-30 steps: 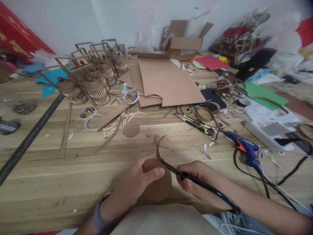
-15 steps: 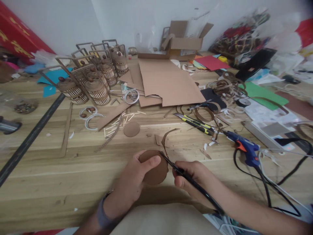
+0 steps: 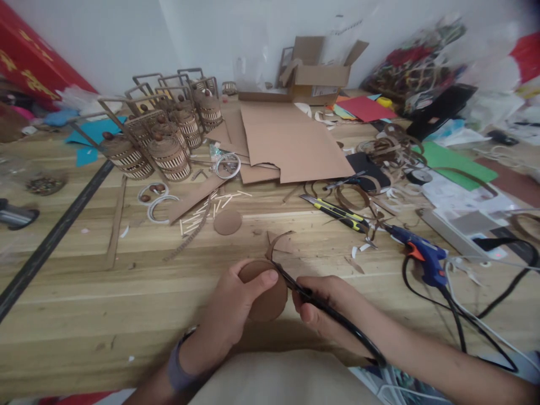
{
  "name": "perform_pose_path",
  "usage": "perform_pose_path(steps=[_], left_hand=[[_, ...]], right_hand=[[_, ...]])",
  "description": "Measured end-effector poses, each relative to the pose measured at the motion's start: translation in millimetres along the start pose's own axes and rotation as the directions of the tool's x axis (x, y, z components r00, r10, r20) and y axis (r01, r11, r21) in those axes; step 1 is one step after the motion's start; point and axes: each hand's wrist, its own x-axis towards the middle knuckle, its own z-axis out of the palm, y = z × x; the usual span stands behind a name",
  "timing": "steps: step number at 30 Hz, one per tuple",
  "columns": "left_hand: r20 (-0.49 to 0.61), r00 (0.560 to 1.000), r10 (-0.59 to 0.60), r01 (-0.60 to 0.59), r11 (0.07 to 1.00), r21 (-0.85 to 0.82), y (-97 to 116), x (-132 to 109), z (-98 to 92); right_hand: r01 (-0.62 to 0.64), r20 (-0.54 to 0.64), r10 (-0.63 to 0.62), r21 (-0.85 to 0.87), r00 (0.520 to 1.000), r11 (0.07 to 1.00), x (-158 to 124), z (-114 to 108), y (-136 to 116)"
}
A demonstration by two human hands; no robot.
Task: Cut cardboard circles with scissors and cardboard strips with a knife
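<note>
My left hand (image 3: 230,306) pinches a round cardboard disc (image 3: 268,298) near the table's front edge, thumb on top and fingers hidden beneath. In my right hand (image 3: 333,304) is a pair of black-handled scissors (image 3: 346,320), its blades against the disc's upper right rim. A thin curved offcut (image 3: 274,244) curls up from the rim near the blade tips. Just beyond lies a small cardboard scrap (image 3: 280,242). Farther off, a second cardboard disc (image 3: 228,222) lies flat on the wooden table (image 3: 105,320).
Several tiered basket-like models with handles (image 3: 169,157) stand at the back left. Cardboard sheets (image 3: 295,140) lie mid-table. A yellow-black utility knife (image 3: 337,214) and a blue glue gun (image 3: 426,259) with trailing cables are at right. Pale sticks (image 3: 196,222) lie left of the second disc.
The scissors have closed further along the disc's rim, and the offcut has swung to the left. The disc is turned slightly in my left hand.
</note>
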Motion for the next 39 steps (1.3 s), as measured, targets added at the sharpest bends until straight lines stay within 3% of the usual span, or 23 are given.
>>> perform_pose_path(steps=[18, 32, 39], left_hand=[[0.087, 0.991, 0.103, -0.105, 0.994, 0.021, -4.3, -0.8, -1.6], [0.112, 0.991, 0.073, -0.081, 0.994, 0.068, -4.1, -1.4, -3.5], [0.101, 0.991, 0.082, -0.093, 0.991, 0.1, -2.3, -1.1, -4.6]], right_hand=[[-0.021, 0.007, 0.021, 0.006, 1.0, 1.0, -3.5, 3.1, 5.6], [-0.071, 0.029, 0.071, 0.015, 0.997, 0.997, -2.1, 1.8, -1.3], [-0.205, 0.06, 0.203, 0.02, 0.977, 0.979, -3.5, -1.0, -1.0]])
